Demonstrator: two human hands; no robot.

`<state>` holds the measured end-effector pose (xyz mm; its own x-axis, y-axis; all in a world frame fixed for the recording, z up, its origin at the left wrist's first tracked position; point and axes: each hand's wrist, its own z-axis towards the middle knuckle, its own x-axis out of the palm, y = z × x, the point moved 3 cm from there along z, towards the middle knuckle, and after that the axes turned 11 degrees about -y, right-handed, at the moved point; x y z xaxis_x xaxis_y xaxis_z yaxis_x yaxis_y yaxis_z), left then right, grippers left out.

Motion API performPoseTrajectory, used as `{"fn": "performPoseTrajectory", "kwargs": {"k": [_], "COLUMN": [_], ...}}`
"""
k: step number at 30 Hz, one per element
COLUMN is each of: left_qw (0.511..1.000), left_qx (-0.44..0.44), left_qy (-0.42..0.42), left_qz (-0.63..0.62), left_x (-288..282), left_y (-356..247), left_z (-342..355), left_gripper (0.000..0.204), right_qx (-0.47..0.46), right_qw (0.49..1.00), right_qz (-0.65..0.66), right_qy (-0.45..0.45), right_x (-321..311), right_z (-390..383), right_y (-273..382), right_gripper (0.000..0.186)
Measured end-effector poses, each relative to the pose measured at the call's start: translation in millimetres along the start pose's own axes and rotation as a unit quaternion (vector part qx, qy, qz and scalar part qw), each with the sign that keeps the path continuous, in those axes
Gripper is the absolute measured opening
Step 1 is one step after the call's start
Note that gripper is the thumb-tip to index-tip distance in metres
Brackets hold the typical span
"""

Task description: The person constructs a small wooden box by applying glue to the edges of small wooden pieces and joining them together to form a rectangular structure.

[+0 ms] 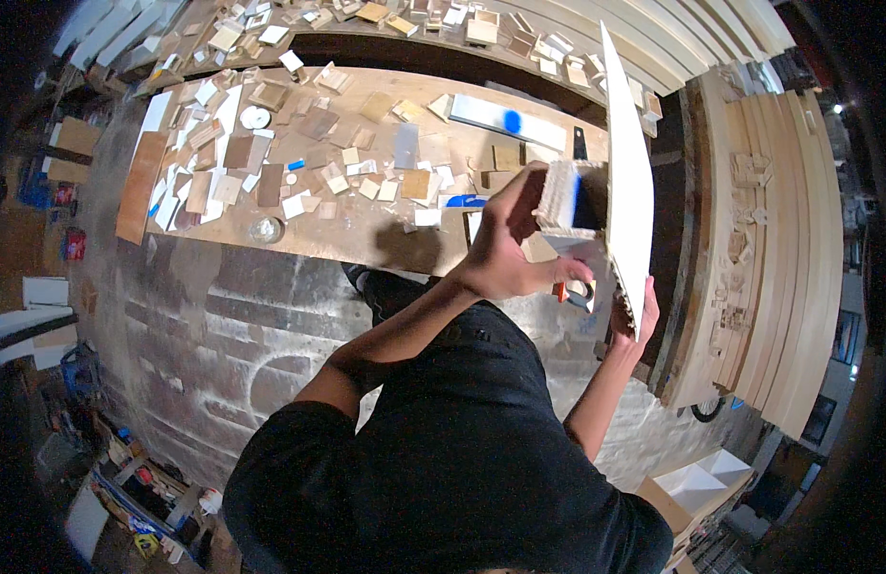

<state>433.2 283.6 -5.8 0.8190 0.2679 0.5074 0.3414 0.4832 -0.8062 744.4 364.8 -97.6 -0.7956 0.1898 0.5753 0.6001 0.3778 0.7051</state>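
My left hand is wrapped round a pale block with rough, layered-looking edges. Its thumb stretches below the block toward the panel. A blue patch shows on the block's side, next to the panel. The thin white panel stands nearly edge-on to me, tilted, its lower edge ragged. The block appears to touch its left face; whether they are joined I cannot tell. Low on the panel's right side, my right hand grips it, most of its fingers hidden behind it. An orange-and-dark object shows beside my left thumb.
A wooden workbench ahead carries many scattered wood and white offcuts, a glass jar and a white board with a blue spot. Long planks are stacked at the right. A divided white box sits lower right.
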Motion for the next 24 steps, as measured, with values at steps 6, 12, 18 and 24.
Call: {"fn": "performPoseTrajectory", "kwargs": {"k": [6,12,18,24], "left_qw": [0.999,0.999,0.999,0.999], "left_qx": [0.018,0.034,0.023,0.048], "left_qy": [0.022,0.032,0.026,-0.001], "left_qz": [0.029,0.023,0.011,-0.021], "left_x": [2.0,4.7,6.2,9.4], "left_y": [-6.6,-6.0,-0.4,6.0], "left_z": [-0.9,-0.1,-1.4,-6.9], "left_gripper": [0.093,0.093,0.095,0.093], "right_qx": [-0.038,-0.029,-0.042,-0.032], "right_qw": [0.991,0.996,0.993,0.996], "right_qz": [-0.037,-0.069,-0.037,-0.025], "right_qy": [-0.12,-0.042,-0.104,-0.084], "right_x": [6.4,13.8,-1.0,-11.9], "right_z": [-3.7,-10.8,-0.2,7.7], "right_y": [-1.9,3.5,-0.6,-1.0], "right_gripper": [0.03,0.029,0.029,0.03]}}
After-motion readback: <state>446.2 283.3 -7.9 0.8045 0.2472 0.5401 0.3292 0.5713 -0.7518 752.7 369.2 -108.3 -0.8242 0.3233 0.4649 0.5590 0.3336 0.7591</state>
